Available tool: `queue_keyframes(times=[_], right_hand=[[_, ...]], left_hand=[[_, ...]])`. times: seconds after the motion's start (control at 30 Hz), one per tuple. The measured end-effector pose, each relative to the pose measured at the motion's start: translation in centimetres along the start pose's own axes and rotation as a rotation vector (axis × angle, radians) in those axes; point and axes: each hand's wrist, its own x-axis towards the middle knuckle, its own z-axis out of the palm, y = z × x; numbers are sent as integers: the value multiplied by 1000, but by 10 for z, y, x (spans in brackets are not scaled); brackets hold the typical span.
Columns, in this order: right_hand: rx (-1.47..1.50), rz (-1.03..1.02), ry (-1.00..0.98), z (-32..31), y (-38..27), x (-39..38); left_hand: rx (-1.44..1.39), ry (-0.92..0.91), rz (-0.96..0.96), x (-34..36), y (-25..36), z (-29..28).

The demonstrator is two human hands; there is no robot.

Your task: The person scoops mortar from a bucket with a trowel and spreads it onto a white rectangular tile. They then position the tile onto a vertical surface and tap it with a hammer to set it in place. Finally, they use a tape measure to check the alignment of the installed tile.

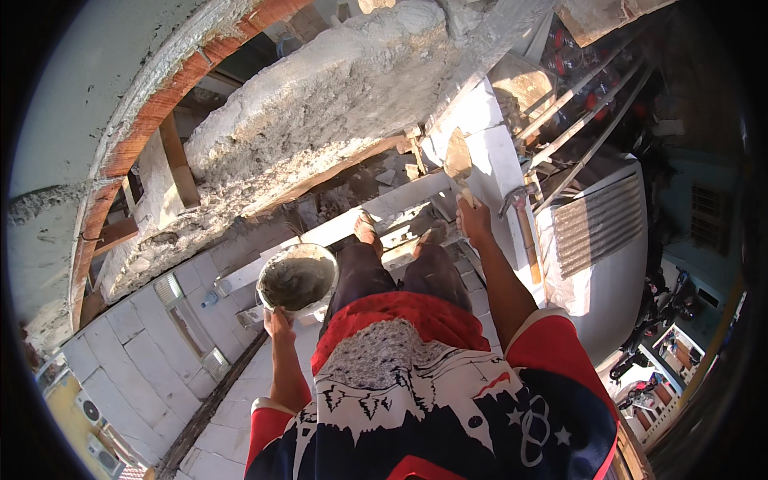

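Note:
My left hand [279,320] grips the near rim of a round bucket [324,268] holding wet grey mortar [293,280]. My right hand [474,220] is closed on the handle of a pointed trowel [458,156], its blade raised and dusted with pale mortar. A hammer [521,202] rests just right of that hand, beside a white block column [492,148]. Above the bucket runs a rough concrete beam [320,96] with crumbly plaster along its underside.
My feet [366,226] are on narrow boards high up, over a block wall [144,360] with openings. A curved timber form [136,120] crosses the upper left. Several wooden poles [576,120] slant at upper right, above a corrugated sheet [592,224]. Lower areas show at both sides.

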Motion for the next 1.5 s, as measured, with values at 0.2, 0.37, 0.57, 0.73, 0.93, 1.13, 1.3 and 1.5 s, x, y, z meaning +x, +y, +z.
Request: queue_keyframes(times=[0.2, 0.37, 0.57, 0.73, 0.93, 1.13, 1.3, 1.5], right_hand=[[-14, -9, 32, -6, -7, -45], [-208, -96, 54, -22, 25, -80], [-930, -489, 13, -37, 31, -92], [-1210, -703, -288, 9, -23, -121], [-1492, -727, -468, 57, -32, -107], [-1708, -1080, -353, 81, -47, -91], [-1740, -917, -250, 75, -35, -107], [-1789, -754, -144, 53, -21, -117]], left_hand=[[-23, 49, -56, -7, -1, 8], [-66, -32, -11, -3, -6, 22], [-36, -215, 199, -19, 9, 70], [52, -397, 391, -35, 25, 102], [157, -541, 580, -75, 39, 141], [133, -668, 682, -145, 62, 174], [311, -662, 733, -166, 71, 189], [314, -829, 554, -170, 77, 201]])
